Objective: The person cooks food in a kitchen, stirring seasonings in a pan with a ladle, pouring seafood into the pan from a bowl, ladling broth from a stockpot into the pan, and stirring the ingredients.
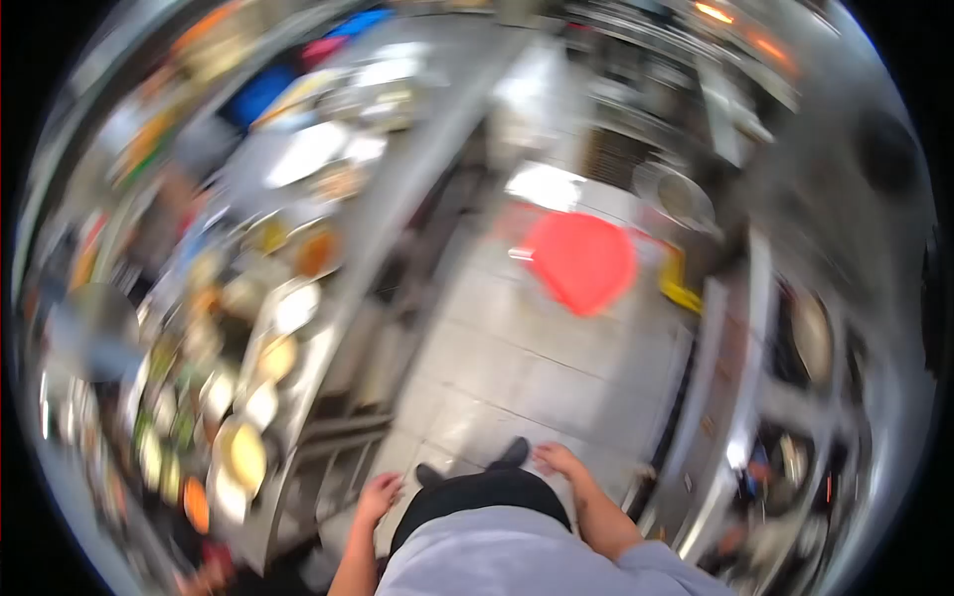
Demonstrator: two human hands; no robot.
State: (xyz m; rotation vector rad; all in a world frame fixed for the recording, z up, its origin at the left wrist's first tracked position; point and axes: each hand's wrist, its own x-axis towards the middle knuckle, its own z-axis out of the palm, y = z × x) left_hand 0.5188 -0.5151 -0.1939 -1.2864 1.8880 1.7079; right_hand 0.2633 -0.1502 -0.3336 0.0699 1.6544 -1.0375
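Observation:
My left hand (379,495) hangs low at my side, fingers loosely bent and apart, with nothing seen in it. It is nearest to the shelf rails (343,427) under the left counter. On my other side, my right hand (556,459) hangs over the tiled floor (497,368), fingers loosely parted and holding nothing visible. Both hands are slightly blurred and touch no object that I can make out. A red plastic object (581,260), perhaps a stool or a tub, stands on the floor ahead, well apart from my hands.
To the left runs a steel counter (348,288) crowded with blurred bowls and food containers. Beyond the red object are a yellow item (676,281) and a round metal pot (681,199). Cooking equipment (805,338) lines the right side. Flames (714,13) glow at the far right.

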